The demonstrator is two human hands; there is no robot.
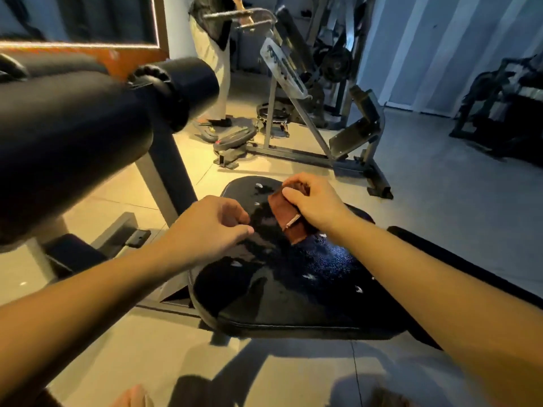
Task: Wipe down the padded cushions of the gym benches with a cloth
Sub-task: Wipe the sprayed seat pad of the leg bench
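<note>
We see brown cloth (289, 220) folded small, lying on far half of black seat cushion (279, 304), right hand (316, 201) clamped over it. Left hand (217, 227) near, over cushion's left edge, fingers loosely curled, holding nothing.

Our worries: small fold may leave near half and edges unwiped; glossy, wet-looking vinyl may let cloth skid.

Black roller pad (73, 136) looms left; our forearm could knock it.

Pale tiled floor (440, 230), grey machine (311, 113) beyond, person standing (211, 69) further back.
</note>
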